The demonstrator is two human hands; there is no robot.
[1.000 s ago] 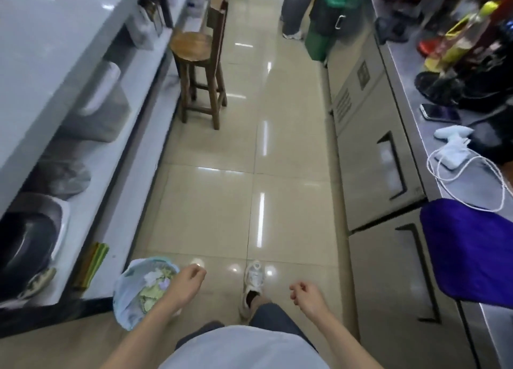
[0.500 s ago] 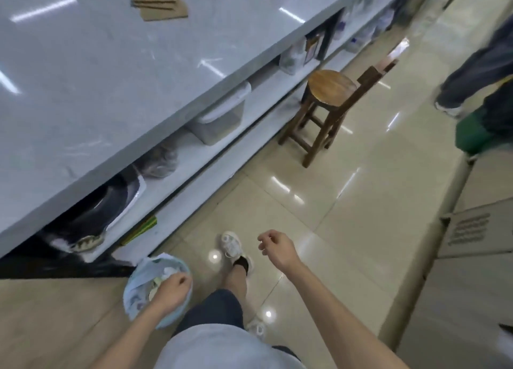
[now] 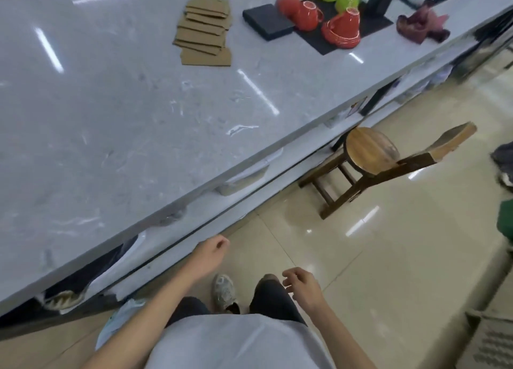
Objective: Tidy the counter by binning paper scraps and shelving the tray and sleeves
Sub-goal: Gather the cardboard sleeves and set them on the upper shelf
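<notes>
A fanned row of brown cardboard sleeves [image 3: 204,31] lies on the grey marble counter [image 3: 116,124], far from me. To their right a black tray [image 3: 327,37] carries red and green cups [image 3: 342,27], with a small black box [image 3: 266,21] at its left end. The blue-lined bin [image 3: 116,324] sits on the floor at lower left, mostly hidden by my left arm. My left hand [image 3: 211,255] hangs loosely curled and holds nothing, just below the counter's edge. My right hand [image 3: 301,286] floats over my knee, fingers apart and empty.
A wooden stool [image 3: 372,157] stands on the tiled floor beside the counter. A dark red cloth [image 3: 422,25] lies at the counter's right end. Containers [image 3: 244,178] and a dark pan [image 3: 83,274] sit on the shelf below. A steel cabinet [image 3: 491,338] is at lower right.
My view has swung up from the floor to the countertop. My left hand has lifted away from the bin and now hangs near the counter's edge. My right hand has dropped lower.
</notes>
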